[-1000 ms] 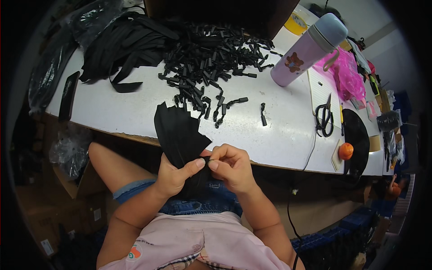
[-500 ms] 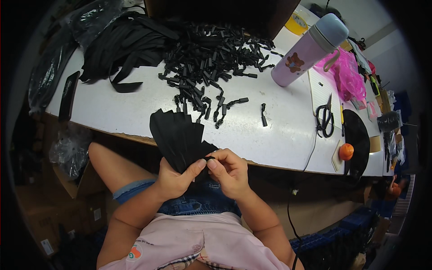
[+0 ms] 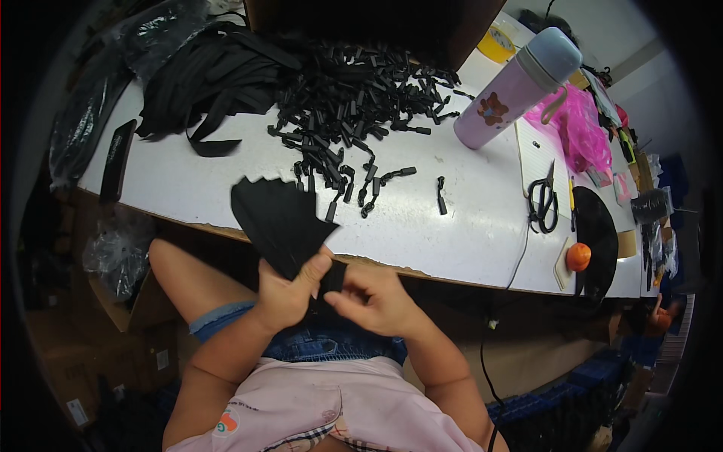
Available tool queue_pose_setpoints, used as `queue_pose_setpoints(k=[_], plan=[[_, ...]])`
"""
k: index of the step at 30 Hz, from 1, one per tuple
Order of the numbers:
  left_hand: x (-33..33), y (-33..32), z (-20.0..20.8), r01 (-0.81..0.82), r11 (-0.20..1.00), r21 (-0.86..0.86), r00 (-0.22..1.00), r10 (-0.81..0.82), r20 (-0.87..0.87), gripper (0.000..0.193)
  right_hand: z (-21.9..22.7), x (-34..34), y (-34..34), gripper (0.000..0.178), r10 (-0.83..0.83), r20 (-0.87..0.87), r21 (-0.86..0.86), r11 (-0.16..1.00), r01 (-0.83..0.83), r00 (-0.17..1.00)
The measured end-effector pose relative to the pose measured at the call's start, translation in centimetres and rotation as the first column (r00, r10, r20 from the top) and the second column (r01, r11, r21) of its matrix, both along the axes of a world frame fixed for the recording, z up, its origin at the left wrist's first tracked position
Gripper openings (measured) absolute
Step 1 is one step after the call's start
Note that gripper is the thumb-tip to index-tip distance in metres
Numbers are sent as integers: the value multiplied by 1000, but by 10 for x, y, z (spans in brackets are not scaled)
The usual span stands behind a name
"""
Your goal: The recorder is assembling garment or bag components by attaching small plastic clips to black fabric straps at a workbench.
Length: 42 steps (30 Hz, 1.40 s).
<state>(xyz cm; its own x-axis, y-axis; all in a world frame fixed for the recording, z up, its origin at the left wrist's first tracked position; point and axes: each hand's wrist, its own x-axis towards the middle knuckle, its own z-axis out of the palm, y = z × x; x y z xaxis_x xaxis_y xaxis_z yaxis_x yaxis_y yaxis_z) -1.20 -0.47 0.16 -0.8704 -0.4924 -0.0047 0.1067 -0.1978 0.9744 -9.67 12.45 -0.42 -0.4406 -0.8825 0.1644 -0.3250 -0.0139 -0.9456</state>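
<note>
Holding gathered strips [image 3: 275, 226], the left hand [image 3: 288, 295] sat beside the right hand [image 3: 374, 300], whose grip was unclear. Pulls [image 3: 348, 113] lay untouched on the table [image 3: 478, 226].

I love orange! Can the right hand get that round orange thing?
Probably, with a stretch: nothing covers the round orange thing, and nothing tall stands between it and the right hand.

Workshop: white worktop [image 3: 422, 237]; heap of small black pieces with block-shaped ends [image 3: 346, 105], towards far edge; bundle of flat black strips [image 3: 215, 79], far left corner; black-handled scissors [image 3: 548, 185], towards right edge; brown cardboard boxes [image 3: 68, 369] below left end.
</note>
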Motion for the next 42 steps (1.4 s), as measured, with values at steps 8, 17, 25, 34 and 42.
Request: queue_pose_setpoints(k=[8, 17, 25, 34, 42], plan=[[0, 0, -5, 188, 980, -61, 982, -186, 46, 15, 11, 0, -12, 22, -407, -56, -194, 900, 390, 912], [9, -19, -4, 267, 963, 44, 957, -270, 106, 22, 49, -37, 31, 13, -712, 498, -429, 293, 854, 495], [10, 5, 4, -12, 900, -435, 994, -36, -102, 20, 58, 2, 9, 8, -580, -541, -247, 802, 544, 609], [11, -8, -10, -183, 977, -106, 977, 170, -128, 34, 32, 1, -38, 29, -173, -90, -265, 953, 144, 981], [3, -16, -9, 137, 914, 382, 990, -144, -11, 31, 14, -43, -35, 50, -112, -776, 135, 931, 338, 620]])
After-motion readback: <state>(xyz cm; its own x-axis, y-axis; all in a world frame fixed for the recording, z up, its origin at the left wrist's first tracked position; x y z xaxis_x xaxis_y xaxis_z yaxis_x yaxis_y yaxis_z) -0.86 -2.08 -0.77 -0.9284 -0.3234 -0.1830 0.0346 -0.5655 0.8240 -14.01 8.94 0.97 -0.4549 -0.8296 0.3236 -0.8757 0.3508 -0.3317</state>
